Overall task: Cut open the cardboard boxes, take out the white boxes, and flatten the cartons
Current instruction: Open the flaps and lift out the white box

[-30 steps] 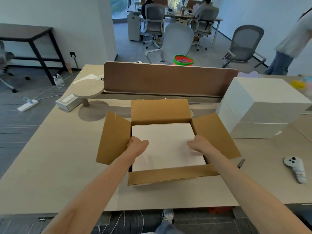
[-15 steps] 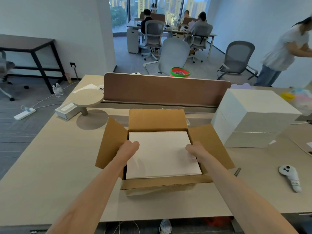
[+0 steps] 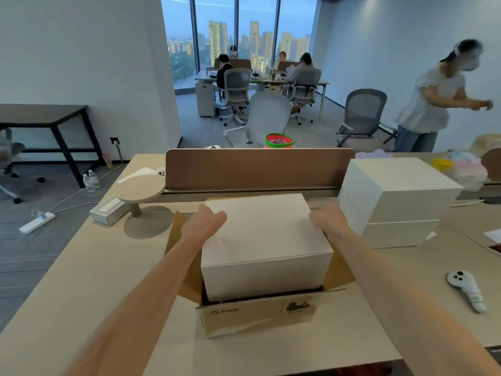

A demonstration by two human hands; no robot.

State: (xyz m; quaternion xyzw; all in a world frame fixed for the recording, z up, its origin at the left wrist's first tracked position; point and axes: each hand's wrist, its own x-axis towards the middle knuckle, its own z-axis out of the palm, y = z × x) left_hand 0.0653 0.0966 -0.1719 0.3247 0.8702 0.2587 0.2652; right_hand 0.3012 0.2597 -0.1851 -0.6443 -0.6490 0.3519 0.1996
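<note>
A person's left hand (image 3: 204,226) and right hand (image 3: 329,222) held a white box (image 3: 263,240) by its two sides, the box standing about half out of an open cardboard carton (image 3: 257,316) in the middle of a pale table (image 3: 81,280). The left thumb lay hooked over the box's top edge, clamped on it. The rest of that hand's fingers ran down the side, out of sight. The right hand pressed on the opposite side, its fingers hidden behind the box, so whether they were curled or flat could not be told.

The carton's side flaps splayed outward under both forearms. Its near wall, printed "PICO", stood back from the table's front edge. A brown divider panel (image 3: 257,169) closed off the table just behind the carton. A stack of white boxes (image 3: 393,202) stood near the right flap, apart from it. Bare tabletop lay open to the left, between the carton and a round-topped stand (image 3: 142,188) at the far left. A white handheld controller (image 3: 466,290) lay well apart on the right.

The box's lower part sat hidden inside the carton, and the box covered nearly all of the rear flap. A dark label on the carton's front was too blurred to read. The table's right end was cut off by the frame.
</note>
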